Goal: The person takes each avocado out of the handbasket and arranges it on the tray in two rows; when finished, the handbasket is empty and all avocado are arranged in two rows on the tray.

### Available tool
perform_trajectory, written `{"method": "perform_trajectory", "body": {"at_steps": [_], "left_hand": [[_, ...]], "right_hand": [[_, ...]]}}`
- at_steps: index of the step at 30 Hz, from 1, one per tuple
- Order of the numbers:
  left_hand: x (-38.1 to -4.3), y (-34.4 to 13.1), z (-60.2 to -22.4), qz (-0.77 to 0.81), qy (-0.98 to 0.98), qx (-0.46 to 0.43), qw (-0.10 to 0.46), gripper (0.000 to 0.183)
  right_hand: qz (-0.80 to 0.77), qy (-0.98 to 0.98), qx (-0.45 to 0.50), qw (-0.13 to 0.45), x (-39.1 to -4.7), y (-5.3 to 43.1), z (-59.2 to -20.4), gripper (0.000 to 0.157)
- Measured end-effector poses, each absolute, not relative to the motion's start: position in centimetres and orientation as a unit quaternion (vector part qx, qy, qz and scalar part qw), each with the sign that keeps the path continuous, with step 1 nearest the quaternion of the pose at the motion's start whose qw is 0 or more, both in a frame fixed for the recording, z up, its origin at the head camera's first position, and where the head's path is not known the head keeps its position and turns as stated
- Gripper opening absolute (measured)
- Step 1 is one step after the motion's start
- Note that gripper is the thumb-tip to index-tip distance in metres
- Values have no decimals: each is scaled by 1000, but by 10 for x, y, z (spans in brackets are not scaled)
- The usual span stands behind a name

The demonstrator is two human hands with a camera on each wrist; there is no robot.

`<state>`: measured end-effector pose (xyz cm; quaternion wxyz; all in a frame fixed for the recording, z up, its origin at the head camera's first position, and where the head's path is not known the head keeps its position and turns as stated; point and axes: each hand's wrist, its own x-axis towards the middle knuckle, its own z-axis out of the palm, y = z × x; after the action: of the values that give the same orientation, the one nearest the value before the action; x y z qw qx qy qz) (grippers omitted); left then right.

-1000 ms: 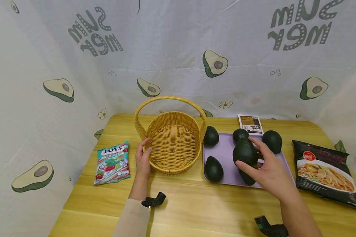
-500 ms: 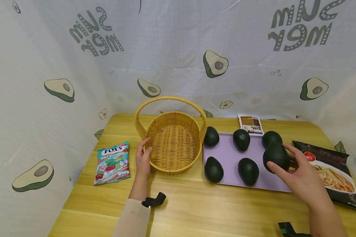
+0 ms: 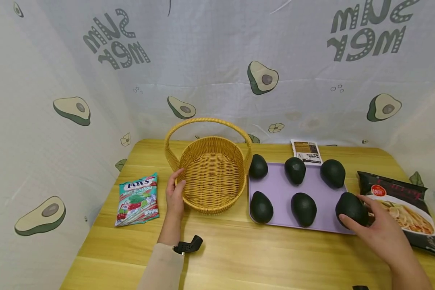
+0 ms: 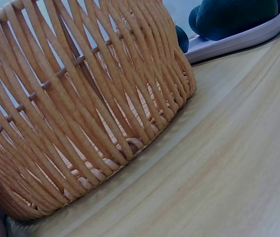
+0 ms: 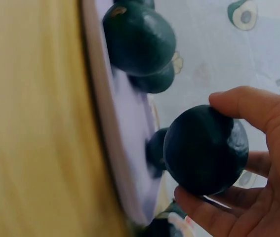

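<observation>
My right hand (image 3: 386, 233) grips a dark green avocado (image 3: 351, 209) over the front right corner of the lilac tray (image 3: 280, 189). In the right wrist view, thumb and fingers curl round that avocado (image 5: 206, 150), which shows close over the tray. Several other avocados sit on the tray in two rows, one of them, the near middle avocado (image 3: 303, 209), beside the held one. My left hand (image 3: 175, 197) holds the left rim of a yellow wicker basket (image 3: 212, 177) with a tall handle; nothing lies inside it. The left wrist view shows mostly the basket's woven side (image 4: 90, 98).
A teal candy bag (image 3: 137, 199) lies left of the basket. Right of the tray lies a black noodle packet (image 3: 402, 213), partly behind my right hand. A small white and brown packet (image 3: 307, 152) is behind the tray. A printed curtain (image 3: 210, 60) hangs at the table's back edge.
My right hand has carried its avocado rightward from above the tray's middle and lowered it to the front right corner. The left hand and basket have stayed put.
</observation>
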<state>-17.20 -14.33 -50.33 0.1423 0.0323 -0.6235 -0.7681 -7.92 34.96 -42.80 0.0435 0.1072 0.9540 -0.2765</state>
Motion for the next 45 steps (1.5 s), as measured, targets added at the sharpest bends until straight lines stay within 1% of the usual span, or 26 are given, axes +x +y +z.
{"method": "perform_trajectory", "body": {"at_steps": [7,10,18,24,32,45], "left_hand": [[-172,-143,-502,-766,-626,29,142,42],[-172,-143,-501,-768,-624,30,142,43],[-172,-143,-500,-765,-628,34,139,43],[-173,-143,-501,-765,-629,32,138,44],[-173,-142,-500,-763,-631,32,138,43],[-171,-143,-501,-768,-625,42,138,43]], "right_hand": [[-248,958,123,77,-76,357,-434,98],[-242,958,127,81,-76,359,-435,98],[-224,967,99,66,-77,358,-444,92],[-205,972,106,49,-77,357,-450,90],[-195,974,113,38,-77,362,-454,90],[-206,970,120,46,-77,360,-453,94]]}}
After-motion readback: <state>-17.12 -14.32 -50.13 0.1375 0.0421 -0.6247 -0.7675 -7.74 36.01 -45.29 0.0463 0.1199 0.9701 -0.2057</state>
